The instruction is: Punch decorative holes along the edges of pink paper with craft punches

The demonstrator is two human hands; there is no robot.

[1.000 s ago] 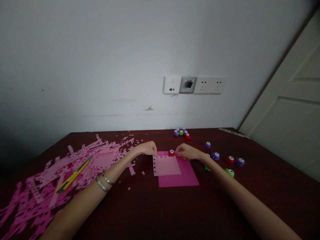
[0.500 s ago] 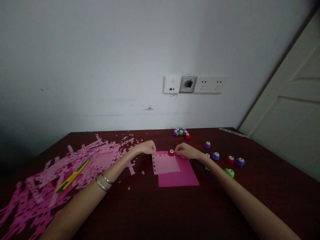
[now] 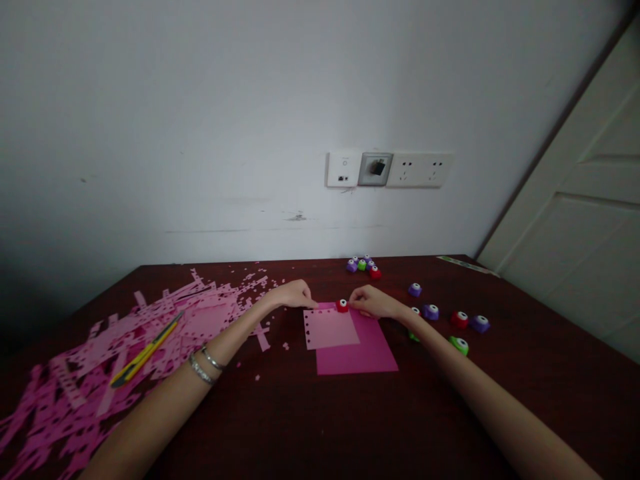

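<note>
A light pink sheet of paper [image 3: 333, 331] lies over a darker pink sheet [image 3: 370, 357], with small punched holes along its left and top edges. On its top edge sits a small red craft punch [image 3: 342, 306] with a white and black eye-like top. Left of the punch, my left hand [image 3: 296, 294] is closed, its fingertips pinching the paper's top edge. My right hand [image 3: 371, 302] has its fingers pinched at the paper's upper right corner, right beside the punch; the exact contact is too small to see clearly.
Pink paper scraps [image 3: 95, 353] cover the table's left side, with a yellow utility knife [image 3: 147, 350] on them. Several more punches, such as a purple one [image 3: 431, 312] and a green one [image 3: 459, 345], stand at right; another cluster [image 3: 363, 265] is by the wall [image 3: 250, 133].
My left fingertips have shifted slightly right along the paper's top edge. The right hand and the red craft punch are nearly where they were.
</note>
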